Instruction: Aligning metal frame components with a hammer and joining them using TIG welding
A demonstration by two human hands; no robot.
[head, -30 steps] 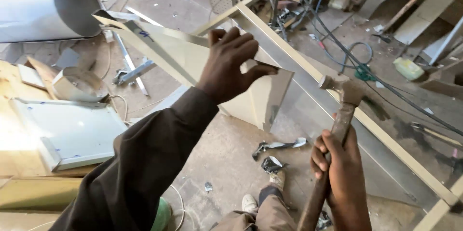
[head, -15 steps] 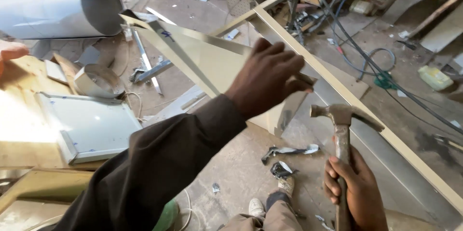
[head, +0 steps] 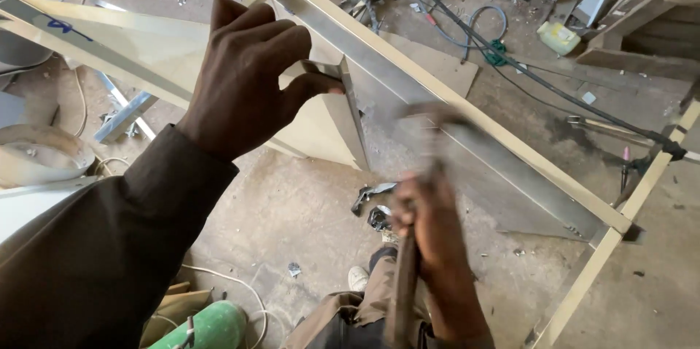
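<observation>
My left hand (head: 248, 72) grips the edge of a cream sheet-metal panel (head: 153, 46) and holds it against a long cream metal frame rail (head: 467, 112) that runs diagonally from top centre to lower right. My right hand (head: 430, 225) is closed around the wooden handle of a hammer (head: 419, 174). The hammer head is blurred by motion and sits close to the rail, just right of the panel's corner. Whether the head touches the metal cannot be told.
Black and blue cables (head: 481, 28) lie on the dusty concrete floor beyond the rail. Metal scraps (head: 372, 199) lie near my shoe (head: 357, 276). A green cylinder (head: 208, 327) stands at the bottom left, a round metal pan (head: 40, 156) at the far left.
My right hand has swung the hammer up and left toward the rail, now blurred. The view has shifted closer; my left hand stays clamped on the panel.
</observation>
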